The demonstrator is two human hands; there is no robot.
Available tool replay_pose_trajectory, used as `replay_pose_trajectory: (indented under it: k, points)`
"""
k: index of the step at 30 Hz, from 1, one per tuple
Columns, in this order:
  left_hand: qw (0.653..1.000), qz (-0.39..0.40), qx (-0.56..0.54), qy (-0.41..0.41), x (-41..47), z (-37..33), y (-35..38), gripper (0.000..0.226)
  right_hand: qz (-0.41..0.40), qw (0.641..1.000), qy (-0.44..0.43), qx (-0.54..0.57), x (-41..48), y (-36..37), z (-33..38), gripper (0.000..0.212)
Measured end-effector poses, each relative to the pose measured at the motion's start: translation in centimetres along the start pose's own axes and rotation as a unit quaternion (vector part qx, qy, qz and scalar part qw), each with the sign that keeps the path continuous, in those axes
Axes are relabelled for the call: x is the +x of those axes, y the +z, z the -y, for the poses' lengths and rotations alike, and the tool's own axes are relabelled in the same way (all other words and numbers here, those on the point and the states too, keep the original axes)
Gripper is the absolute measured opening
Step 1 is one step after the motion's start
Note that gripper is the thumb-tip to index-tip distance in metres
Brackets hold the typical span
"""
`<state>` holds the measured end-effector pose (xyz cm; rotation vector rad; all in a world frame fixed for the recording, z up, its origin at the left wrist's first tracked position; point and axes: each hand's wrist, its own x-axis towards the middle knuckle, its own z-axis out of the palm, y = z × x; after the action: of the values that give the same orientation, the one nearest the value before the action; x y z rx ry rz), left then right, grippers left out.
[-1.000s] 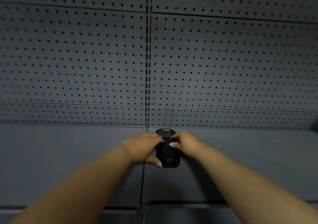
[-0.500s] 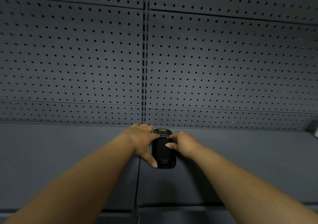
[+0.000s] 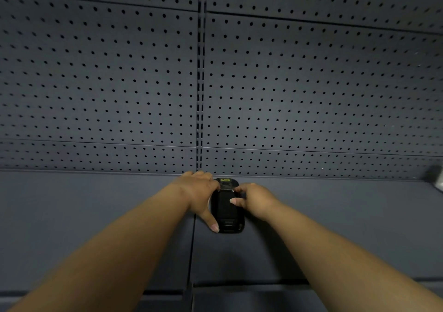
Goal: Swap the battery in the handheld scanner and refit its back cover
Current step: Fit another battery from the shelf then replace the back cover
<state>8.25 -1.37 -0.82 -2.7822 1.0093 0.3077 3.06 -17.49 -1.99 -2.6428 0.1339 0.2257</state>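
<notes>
I see the black handheld scanner (image 3: 227, 206) lying back-up on the grey shelf (image 3: 96, 215), close to the pegboard wall (image 3: 119, 84). My left hand (image 3: 199, 191) clasps its left edge, thumb stretched down the side. My right hand (image 3: 254, 199) curls around the right edge, thumb on the back.

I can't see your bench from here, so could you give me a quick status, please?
Both hands on scanner: left hand, right hand. Scanner flat on shelf, back up. Nothing obstructing.

Bare forearms, sleeveless, ringless hands (image 3: 201, 191)
</notes>
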Motion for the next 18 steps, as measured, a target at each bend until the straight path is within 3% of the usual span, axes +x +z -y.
replay_pose_trajectory:
  k: [18]
  points:
    - [0.978, 0.042, -0.197, -0.045, -1.4, -0.2, 1.4, 0.102, 0.001, 1.0, 0.011, -0.014, -0.3, 0.3, 0.4, 0.047]
